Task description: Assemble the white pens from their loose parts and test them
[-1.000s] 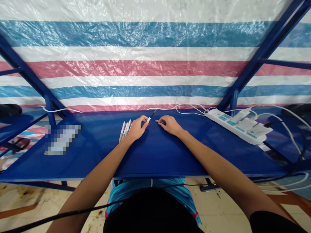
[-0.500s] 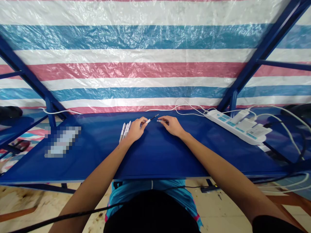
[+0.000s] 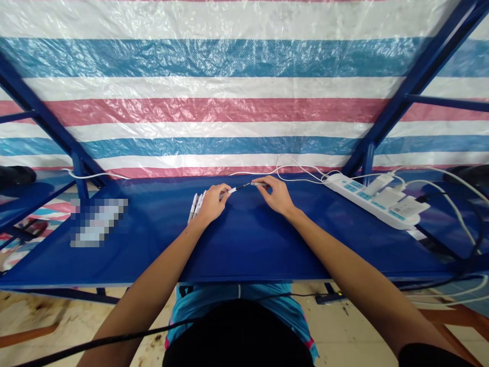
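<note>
Striped polyethylene tarpaulin (image 3: 244,120) in white, blue and pink hangs behind a blue steel frame (image 3: 405,97), above a flat blue bench (image 3: 244,244). Reference item: a slim pen with a white barrel and black shaft (image 3: 239,189), located near the bench's far edge, directly in front of the wearer. Its long axis runs almost crosswise, rising slightly toward the right.

Both hands are on this pen, one at each end. The left hand (image 3: 211,204) is closed on the white barrel. The right hand (image 3: 277,196) holds a narrow pinch, its fingertips (image 3: 259,184) on the opposite end, where a pale section is too small to identify. The left hand is nearer the white end; the right is nearer the black shaft.

Left of the pen, just beside the left hand, lies a bundle of white pens (image 3: 196,206). Right of the pen, well apart, sits a white power strip (image 3: 367,200) with white plugs (image 3: 387,196) and white cables (image 3: 294,171). A pixelated patch (image 3: 98,223) lies farther left; its contents cannot be determined.
</note>
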`<state>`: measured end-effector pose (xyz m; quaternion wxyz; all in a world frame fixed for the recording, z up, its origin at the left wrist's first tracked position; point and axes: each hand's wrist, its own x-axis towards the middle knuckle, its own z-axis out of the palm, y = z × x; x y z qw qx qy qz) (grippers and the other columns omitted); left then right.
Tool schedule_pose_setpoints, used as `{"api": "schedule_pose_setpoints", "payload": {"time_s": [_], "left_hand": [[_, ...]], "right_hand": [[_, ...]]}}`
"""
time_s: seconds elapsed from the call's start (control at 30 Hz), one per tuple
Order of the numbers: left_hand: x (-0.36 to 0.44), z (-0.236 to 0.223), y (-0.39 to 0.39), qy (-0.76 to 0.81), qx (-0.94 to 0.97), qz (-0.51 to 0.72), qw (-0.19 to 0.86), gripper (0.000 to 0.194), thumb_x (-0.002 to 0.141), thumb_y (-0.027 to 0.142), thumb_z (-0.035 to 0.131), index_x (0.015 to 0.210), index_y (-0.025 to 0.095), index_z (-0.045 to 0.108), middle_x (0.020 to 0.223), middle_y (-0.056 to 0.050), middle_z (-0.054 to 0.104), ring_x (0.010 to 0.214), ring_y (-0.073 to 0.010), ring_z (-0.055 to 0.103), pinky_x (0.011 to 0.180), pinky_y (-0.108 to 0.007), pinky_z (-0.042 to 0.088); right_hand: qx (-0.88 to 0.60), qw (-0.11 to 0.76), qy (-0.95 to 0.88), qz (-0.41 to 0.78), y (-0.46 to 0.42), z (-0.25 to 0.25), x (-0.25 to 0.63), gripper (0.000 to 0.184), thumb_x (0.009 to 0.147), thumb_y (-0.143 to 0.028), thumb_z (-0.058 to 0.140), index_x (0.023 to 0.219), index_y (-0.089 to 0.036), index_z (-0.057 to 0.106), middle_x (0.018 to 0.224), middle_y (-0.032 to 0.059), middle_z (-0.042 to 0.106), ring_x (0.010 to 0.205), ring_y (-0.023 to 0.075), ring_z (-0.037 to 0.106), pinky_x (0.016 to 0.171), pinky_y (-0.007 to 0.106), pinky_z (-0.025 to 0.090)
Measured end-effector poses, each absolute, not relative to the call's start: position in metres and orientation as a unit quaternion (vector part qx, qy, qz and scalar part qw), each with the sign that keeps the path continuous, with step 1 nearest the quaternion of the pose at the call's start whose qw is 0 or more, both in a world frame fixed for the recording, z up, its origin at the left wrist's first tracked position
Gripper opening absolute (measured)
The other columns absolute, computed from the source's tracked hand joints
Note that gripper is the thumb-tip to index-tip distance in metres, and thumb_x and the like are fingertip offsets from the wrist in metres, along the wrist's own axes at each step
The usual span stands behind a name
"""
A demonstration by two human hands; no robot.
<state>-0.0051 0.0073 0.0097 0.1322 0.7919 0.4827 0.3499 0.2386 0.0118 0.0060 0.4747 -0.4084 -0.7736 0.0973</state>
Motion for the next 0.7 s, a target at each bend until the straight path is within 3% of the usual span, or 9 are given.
{"api": "schedule_pose_setpoints", "payload": {"time_s": [0.7], "left_hand": [[-0.0055, 0.0095, 0.0070, 0.487, 0.794, 0.339, 0.130, 0.017, 0.094, 0.015, 0.061, 0.102, 0.024, 0.073, 0.098, -0.005, 0.078, 0.097, -0.0256, 0.070, 0.091, -0.041, 0.057]], "right_hand": [[-0.404, 0.464, -0.783, 0.094, 0.0096, 0.0079, 0.2374, 0.023, 0.099, -0.030, 0.058, 0.106, -0.024, 0.079, 0.101, 0.0072, 0.078, 0.080, 0.0205, 0.070, 0.075, 0.036, 0.060]]}}
